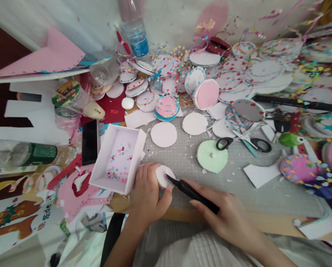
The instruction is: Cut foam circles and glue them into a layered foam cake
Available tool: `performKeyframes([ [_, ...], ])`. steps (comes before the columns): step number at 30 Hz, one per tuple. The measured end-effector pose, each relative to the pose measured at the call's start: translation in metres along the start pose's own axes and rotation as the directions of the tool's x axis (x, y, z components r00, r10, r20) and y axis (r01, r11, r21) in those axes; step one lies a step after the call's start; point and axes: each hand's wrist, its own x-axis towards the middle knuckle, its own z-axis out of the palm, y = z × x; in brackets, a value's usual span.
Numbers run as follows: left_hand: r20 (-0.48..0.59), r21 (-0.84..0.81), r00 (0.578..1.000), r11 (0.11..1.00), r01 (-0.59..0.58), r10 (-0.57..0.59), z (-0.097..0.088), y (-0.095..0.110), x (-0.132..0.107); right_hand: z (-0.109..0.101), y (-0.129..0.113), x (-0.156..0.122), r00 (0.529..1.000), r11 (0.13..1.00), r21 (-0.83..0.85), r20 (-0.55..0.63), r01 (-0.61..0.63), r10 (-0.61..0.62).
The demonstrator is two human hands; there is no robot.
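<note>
My left hand (147, 193) is closed around a small white foam disc (163, 174) and holds it at the near edge of the grey cutting mat (238, 189). My right hand (224, 217) grips a black craft knife (192, 192). The knife's tip touches the right edge of the disc. Both hands are close together just above the table's front edge.
A white open box (118, 157) with confetti inside sits left of my hands. Black scissors (242, 144), a pale green disc (212, 155), white discs (163, 134) and paper scraps lie on the mat. Bottles (29, 154), a phone (89, 141) and decorated discs crowd the left and back.
</note>
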Motion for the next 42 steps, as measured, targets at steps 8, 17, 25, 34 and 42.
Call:
performKeyframes([
  [8, -0.012, 0.046, 1.0, 0.999, 0.003, -0.002, 0.003, 0.008, -0.002, -0.002, 0.004, -0.005, 1.0, 1.0, 0.017, 0.024, 0.006, -0.006],
  [17, -0.018, 0.07, 1.0, 0.998, -0.007, 0.008, 0.005, 0.007, -0.003, -0.005, 0.005, -0.01, 1.0, 1.0, 0.003, 0.026, 0.012, -0.012],
  [25, -0.02, 0.079, 1.0, 0.997, -0.019, 0.021, 0.005, 0.008, -0.002, -0.002, 0.006, -0.012, 0.999, 1.0, 0.0, 0.014, 0.03, -0.03],
  [34, -0.022, 0.073, 1.0, 0.997, -0.021, 0.022, 0.005, 0.008, -0.002, 0.001, 0.004, -0.009, 0.998, 0.998, -0.009, -0.008, 0.057, -0.057],
  [42, -0.022, 0.063, 1.0, 0.998, -0.005, 0.007, 0.005, 0.01, 0.0, 0.003, -0.001, -0.005, 0.996, 0.997, -0.041, -0.051, 0.064, -0.066],
])
